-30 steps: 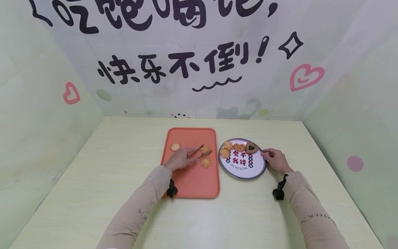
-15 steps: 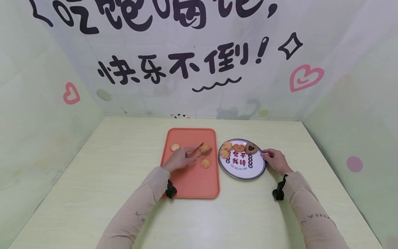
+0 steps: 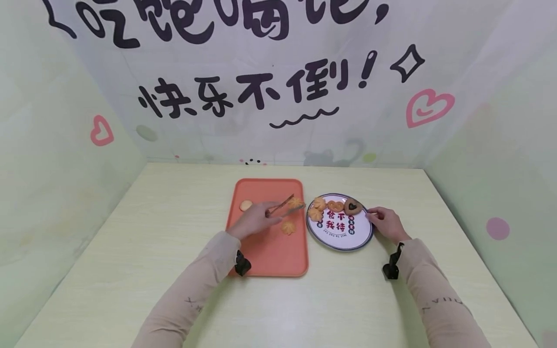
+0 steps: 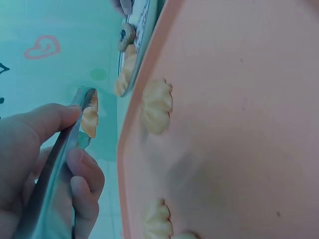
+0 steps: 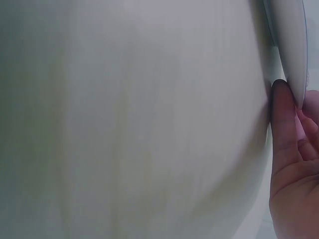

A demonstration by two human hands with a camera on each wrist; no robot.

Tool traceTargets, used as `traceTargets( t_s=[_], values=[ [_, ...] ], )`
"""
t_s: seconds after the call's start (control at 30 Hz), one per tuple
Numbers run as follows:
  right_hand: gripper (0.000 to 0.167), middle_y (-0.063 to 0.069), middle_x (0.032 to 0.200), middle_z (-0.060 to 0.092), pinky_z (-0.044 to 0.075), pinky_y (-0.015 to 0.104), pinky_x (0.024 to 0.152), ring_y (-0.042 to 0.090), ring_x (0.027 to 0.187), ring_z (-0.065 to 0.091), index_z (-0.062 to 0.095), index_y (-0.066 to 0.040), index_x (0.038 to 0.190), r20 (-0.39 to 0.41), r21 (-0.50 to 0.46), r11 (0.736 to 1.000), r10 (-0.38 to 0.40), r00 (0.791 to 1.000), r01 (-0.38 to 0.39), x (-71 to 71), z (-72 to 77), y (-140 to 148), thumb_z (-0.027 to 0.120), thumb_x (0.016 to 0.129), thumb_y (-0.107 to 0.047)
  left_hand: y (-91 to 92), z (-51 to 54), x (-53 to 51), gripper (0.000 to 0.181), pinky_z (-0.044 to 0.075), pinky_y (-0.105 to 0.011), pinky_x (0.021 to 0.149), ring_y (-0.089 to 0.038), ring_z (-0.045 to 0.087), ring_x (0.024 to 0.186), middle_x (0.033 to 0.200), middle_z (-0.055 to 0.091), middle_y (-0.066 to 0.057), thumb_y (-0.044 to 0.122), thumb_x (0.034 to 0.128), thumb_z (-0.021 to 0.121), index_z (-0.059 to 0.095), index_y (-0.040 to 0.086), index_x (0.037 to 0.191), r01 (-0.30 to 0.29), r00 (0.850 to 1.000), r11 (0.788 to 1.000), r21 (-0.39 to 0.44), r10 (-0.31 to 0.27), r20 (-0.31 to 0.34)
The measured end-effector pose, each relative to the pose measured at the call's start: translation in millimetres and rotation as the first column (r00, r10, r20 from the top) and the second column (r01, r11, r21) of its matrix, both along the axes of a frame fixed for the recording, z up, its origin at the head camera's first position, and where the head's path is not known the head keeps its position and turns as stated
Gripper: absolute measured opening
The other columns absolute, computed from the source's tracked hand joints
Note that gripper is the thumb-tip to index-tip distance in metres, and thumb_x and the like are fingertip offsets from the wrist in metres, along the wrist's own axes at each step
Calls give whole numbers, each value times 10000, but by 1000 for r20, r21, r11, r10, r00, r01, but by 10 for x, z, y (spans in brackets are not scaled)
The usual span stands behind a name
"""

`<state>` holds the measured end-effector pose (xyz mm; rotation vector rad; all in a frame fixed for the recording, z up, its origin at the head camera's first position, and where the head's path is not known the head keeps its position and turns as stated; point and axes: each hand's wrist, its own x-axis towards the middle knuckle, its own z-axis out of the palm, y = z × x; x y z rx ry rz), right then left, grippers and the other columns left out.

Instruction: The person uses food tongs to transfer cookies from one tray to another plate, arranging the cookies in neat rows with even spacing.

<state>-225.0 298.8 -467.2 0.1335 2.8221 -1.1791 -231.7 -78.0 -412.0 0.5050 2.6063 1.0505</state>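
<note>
Metal food tongs [image 4: 52, 184] are gripped in my left hand [image 3: 254, 220]. Between their toothed tips is a flower-shaped cookie [image 4: 90, 118], raised off the orange tray [image 3: 270, 258] near its right edge. Another flower-shaped cookie [image 3: 288, 227] lies on the tray just below the tongs, and a round pale cookie [image 3: 245, 205] sits by the left hand. My right hand [image 3: 386, 224] pinches the right rim of a white plate [image 5: 293, 47], thumb and fingers on either side of the rim. Along the plate's upper part lie several cookies, one with a dark heart [image 3: 352, 207].
The tray and the plate [image 3: 328, 241] stand side by side on a pale wooden table [image 3: 174, 208], with a narrow gap between them. A wall with printed writing [image 3: 256, 89] closes off the back, and side walls stand left and right.
The tongs have lifted the upper flower-shaped cookie from the tray and carried it slightly right and away from me, toward the plate. My right hand and the plate have stayed in place.
</note>
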Motion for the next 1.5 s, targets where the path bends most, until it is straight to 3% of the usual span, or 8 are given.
traceTargets(
  t_s=[0.4,0.8,0.93,1.03,1.1,1.2,1.33,1.5],
  values=[
    [392,155,917,570,407,275,645,220,771,494,518,54,1174,-16,-2,1000,10,1000,-10,8,2,13,497,912,-236,426,9,87,494,287,-220,395,-96,345,419,514,391,36,315,827,620,477,246,1296,50,998,998,-42,-52,-38],
    [379,157,916,570,412,269,634,219,767,496,517,57,1174,-17,-3,1000,3,1000,-3,10,10,2,496,912,-216,887,-75,188,513,323,-217,394,-85,378,398,509,426,15,357,818,622,473,258,1298,39,995,981,-189,-56,-86],
    [377,155,917,564,401,278,643,225,775,486,517,55,1175,-11,3,1000,2,1000,-2,10,16,1,493,912,-214,996,-85,217,505,394,-239,479,-110,532,572,903,649,8,360,814,624,487,250,1287,40,989,974,-224,-71,-133],
    [373,157,919,567,402,281,647,229,777,487,517,56,1174,-15,6,1000,6,1000,-6,9,16,3,492,913,-209,1065,-106,225,505,439,-253,623,-129,581,872,1213,541,60,378,813,620,488,258,1285,30,985,965,-259,-73,-156],
    [375,160,919,569,403,281,646,229,779,487,516,58,1175,-16,3,1000,8,1000,-8,9,15,3,492,913,-209,1101,-118,227,509,433,-250,680,-119,553,943,1240,517,62,389,811,619,484,268,1287,19,985,961,-275,-65,-158],
    [377,162,921,568,404,278,645,229,780,487,514,59,1176,-15,-2,1000,9,1000,-9,8,12,3,492,914,-211,1138,-130,227,508,421,-238,616,-108,559,717,1167,576,18,368,807,631,497,241,1281,12,986,965,-262,-54,-156],
    [382,160,924,568,404,274,647,226,784,485,515,56,1178,-10,-3,1000,7,1000,-7,4,6,3,494,914,-220,1156,-143,241,506,343,-227,447,-86,366,414,978,658,-36,358,810,630,501,217,1279,-3,988,968,-252,-35,-147],
    [386,157,918,568,401,278,649,225,783,484,518,56,1175,-13,4,1000,5,1000,-5,9,10,1,495,914,-228,1164,-158,262,499,320,-238,397,-102,380,440,1079,620,-35,353,818,623,495,227,1284,-23,994,967,-255,-5,-109]
  ],
)
